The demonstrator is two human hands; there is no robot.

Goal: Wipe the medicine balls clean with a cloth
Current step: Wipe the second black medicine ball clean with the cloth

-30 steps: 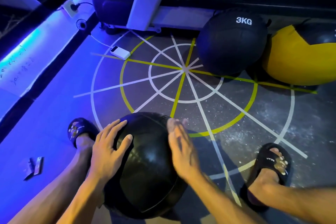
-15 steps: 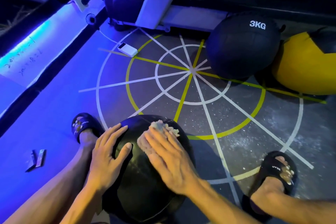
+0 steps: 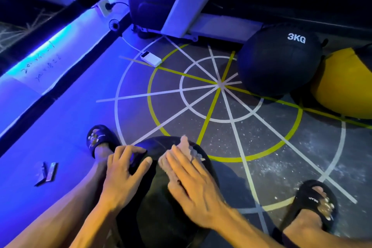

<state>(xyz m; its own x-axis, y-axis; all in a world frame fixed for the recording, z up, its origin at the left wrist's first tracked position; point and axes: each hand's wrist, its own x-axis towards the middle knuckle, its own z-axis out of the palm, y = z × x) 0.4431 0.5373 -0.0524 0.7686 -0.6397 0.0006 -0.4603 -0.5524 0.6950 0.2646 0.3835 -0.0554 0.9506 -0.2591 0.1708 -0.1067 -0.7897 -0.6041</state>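
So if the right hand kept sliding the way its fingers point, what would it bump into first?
Probably nothing soon. The right hand would slide its cloth over the black ball, then onto bare marked floor. Depth is unclear.

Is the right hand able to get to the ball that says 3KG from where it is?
Probably yes, with a stretch. The right hand is pressing a cloth on the near ball, and only bare floor lies between it and the 3KG ball.
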